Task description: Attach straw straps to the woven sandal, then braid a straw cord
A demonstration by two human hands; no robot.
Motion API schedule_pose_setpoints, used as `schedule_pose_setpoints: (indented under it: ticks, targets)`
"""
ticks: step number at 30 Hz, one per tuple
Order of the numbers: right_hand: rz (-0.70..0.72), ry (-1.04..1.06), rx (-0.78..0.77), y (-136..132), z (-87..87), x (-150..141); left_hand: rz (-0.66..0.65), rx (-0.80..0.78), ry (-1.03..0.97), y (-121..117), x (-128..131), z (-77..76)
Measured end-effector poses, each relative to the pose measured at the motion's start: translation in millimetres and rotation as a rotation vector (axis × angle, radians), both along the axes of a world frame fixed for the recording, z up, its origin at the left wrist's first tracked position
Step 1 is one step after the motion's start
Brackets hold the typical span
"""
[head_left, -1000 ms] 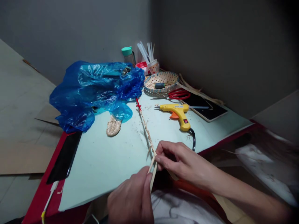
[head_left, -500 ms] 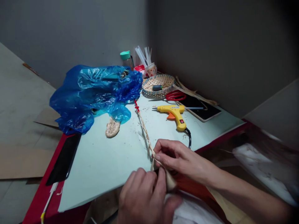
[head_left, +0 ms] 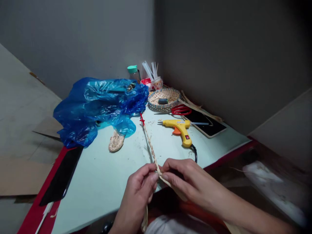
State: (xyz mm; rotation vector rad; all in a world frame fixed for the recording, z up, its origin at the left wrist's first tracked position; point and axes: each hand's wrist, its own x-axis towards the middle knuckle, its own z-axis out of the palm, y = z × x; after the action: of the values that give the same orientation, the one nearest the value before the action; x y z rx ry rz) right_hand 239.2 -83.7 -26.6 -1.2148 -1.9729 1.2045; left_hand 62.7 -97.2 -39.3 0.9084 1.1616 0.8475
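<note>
A long braid of pale straw (head_left: 150, 146) runs across the light blue table top (head_left: 107, 175) from a red tie (head_left: 141, 119) at its far end to my hands near the front edge. My left hand (head_left: 140, 188) pinches loose straw strands at the braid's near end, and one strand (head_left: 145, 217) hangs down below it. My right hand (head_left: 184, 177) pinches the same end from the right, fingertips almost touching the left ones. Both hands are closed on the straw.
A crumpled blue plastic bag (head_left: 102, 104) lies at the back left, a small woven straw piece (head_left: 116, 143) beside it. A yellow glue gun (head_left: 179, 127), red scissors (head_left: 180, 110), a woven basket (head_left: 163, 97), a dark tablet (head_left: 207, 125), a cup of glue sticks (head_left: 156, 81) and a bottle (head_left: 133, 72) stand behind. A black phone (head_left: 60, 177) lies left.
My left hand has come up from below the table edge to meet the right hand at the braid's end. The view has tilted so the table things sit lower in frame.
</note>
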Motion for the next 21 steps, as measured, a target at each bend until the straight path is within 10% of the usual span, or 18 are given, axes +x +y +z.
schedule_pose_setpoints:
  ticks: [21]
  targets:
    - [-0.027,-0.411,0.941,-15.8,-19.4,-17.0,0.029,-0.004,-0.024,1.2,-3.8,1.9]
